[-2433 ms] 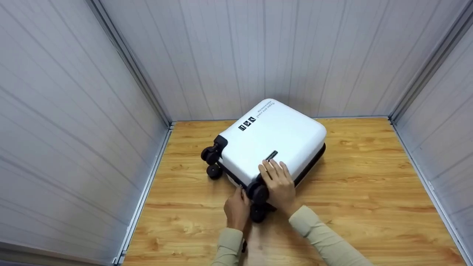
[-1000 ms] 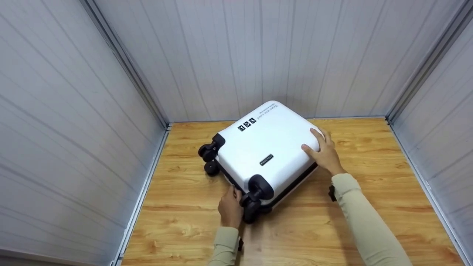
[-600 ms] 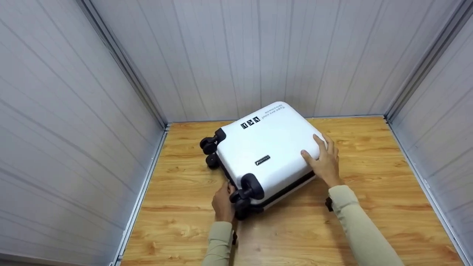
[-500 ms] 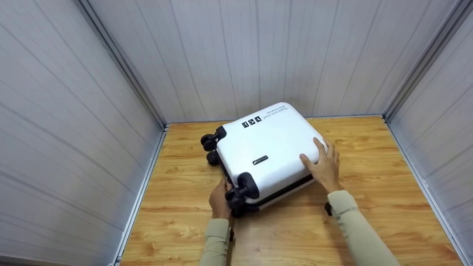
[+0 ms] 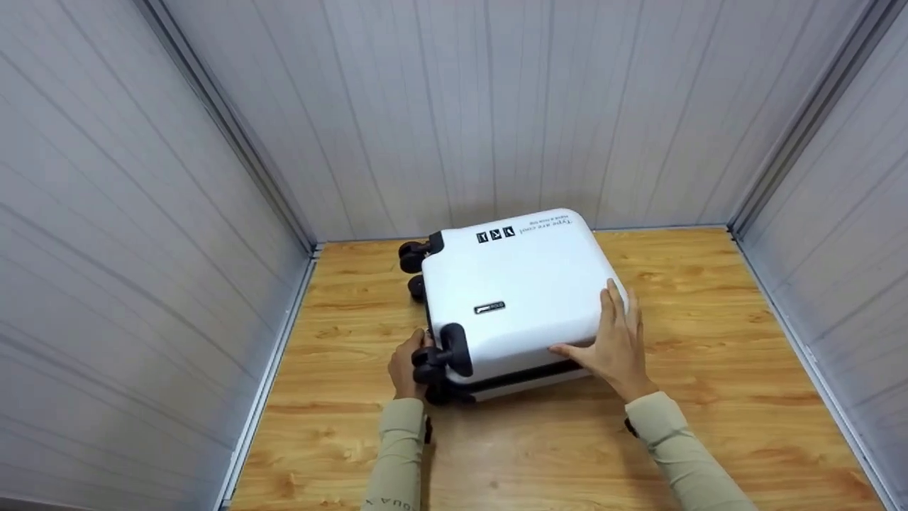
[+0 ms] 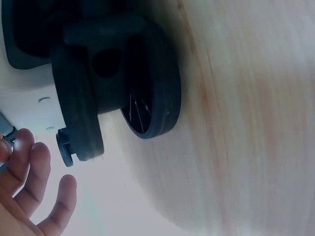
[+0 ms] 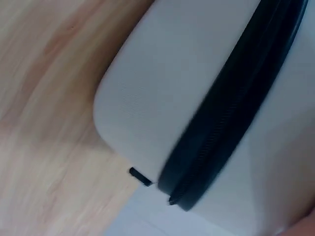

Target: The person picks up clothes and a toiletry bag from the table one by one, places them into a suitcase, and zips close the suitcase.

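Note:
A white hard-shell suitcase (image 5: 525, 284) lies flat on the floor, its black caster wheels (image 5: 433, 365) pointing left. At the wheeled end my left hand (image 5: 408, 365) reaches in behind the near wheels. In the left wrist view its thumb and fingers (image 6: 39, 162) pinch a small piece at the suitcase seam, apparently a zipper pull (image 6: 9, 132), mostly cut off by the frame. My right hand (image 5: 617, 348) rests, fingers extended, on the suitcase's near right corner. Another black pull tab (image 7: 140, 177) hangs by the dark zipper band (image 7: 221, 108) in the right wrist view.
Pale panelled walls (image 5: 496, 106) enclose the wood-patterned floor (image 5: 525, 454) at the left, back and right. The suitcase's far edge lies near the back wall. Metal strips (image 5: 269, 383) run along the floor's sides.
The suitcase has turned clockwise, its near wheels swinging left. My right hand has moved from the near wheel corner to the right corner. The left hand has shifted left with the wheeled end.

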`<action>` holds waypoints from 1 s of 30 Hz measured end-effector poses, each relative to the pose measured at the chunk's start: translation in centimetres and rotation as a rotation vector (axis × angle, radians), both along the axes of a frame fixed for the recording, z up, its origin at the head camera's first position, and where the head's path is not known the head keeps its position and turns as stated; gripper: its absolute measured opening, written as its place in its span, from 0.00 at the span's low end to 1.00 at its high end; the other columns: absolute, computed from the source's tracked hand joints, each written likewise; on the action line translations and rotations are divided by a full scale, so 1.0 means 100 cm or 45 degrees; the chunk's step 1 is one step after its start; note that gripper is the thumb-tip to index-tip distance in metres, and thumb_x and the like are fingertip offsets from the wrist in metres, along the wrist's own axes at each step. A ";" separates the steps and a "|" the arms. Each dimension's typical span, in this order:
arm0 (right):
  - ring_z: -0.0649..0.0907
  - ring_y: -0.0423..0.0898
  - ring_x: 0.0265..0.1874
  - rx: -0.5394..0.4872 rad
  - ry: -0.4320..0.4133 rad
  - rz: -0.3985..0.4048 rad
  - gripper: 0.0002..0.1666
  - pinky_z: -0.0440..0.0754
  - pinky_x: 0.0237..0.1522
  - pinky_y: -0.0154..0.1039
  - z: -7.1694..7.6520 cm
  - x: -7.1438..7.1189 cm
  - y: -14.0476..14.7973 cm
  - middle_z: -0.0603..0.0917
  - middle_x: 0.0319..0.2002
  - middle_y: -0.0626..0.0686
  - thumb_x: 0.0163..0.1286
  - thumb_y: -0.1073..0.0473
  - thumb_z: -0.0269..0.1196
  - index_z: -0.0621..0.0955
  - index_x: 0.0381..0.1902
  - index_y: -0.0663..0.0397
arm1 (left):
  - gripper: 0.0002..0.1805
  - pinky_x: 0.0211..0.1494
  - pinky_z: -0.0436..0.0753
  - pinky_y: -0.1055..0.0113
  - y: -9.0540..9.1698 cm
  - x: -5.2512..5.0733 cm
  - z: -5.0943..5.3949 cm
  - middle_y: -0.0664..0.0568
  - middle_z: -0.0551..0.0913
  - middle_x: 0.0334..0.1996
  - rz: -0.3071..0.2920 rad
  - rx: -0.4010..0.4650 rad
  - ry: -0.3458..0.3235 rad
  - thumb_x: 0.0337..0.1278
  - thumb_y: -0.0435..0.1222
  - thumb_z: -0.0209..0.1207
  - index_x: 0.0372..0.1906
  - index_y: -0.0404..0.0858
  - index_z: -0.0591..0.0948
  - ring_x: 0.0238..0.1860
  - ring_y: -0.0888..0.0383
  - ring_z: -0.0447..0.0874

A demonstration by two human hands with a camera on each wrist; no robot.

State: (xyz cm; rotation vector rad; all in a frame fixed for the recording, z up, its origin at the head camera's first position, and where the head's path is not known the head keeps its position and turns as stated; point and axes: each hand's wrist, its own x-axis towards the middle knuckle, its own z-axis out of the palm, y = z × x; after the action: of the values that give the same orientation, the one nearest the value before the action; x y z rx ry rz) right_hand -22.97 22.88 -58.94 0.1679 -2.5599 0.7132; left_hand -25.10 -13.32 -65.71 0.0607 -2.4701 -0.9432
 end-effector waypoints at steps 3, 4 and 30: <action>0.58 0.71 0.76 0.037 0.128 0.000 0.85 0.60 0.71 0.71 -0.006 -0.002 0.002 0.63 0.78 0.64 0.31 0.16 0.74 0.64 0.77 0.64 | 0.14 0.20 0.66 0.54 0.001 0.002 -0.003 0.49 0.69 0.15 -0.022 0.019 0.047 0.68 0.35 0.56 0.24 0.43 0.71 0.16 0.47 0.68; 0.60 0.71 0.75 0.059 0.168 -0.001 0.84 0.62 0.70 0.71 -0.008 -0.003 0.002 0.65 0.77 0.65 0.31 0.15 0.73 0.65 0.77 0.62 | 0.14 0.20 0.65 0.56 0.002 0.003 -0.003 0.51 0.68 0.14 -0.034 0.031 0.072 0.68 0.34 0.56 0.24 0.43 0.71 0.16 0.49 0.66; 0.67 0.70 0.72 0.187 0.231 -0.079 0.78 0.75 0.56 0.72 -0.014 -0.005 0.005 0.68 0.76 0.59 0.32 0.08 0.65 0.70 0.76 0.46 | 0.20 0.22 0.68 0.57 0.019 0.079 -0.016 0.54 0.65 0.15 0.004 0.011 0.045 0.60 0.33 0.63 0.17 0.43 0.66 0.16 0.57 0.62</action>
State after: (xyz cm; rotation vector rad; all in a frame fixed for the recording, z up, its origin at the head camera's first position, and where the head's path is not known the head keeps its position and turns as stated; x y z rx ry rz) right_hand -23.49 23.43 -60.29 0.1913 -2.4311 0.4646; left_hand -17.20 -11.43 -67.26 0.0508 -2.4326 -0.9457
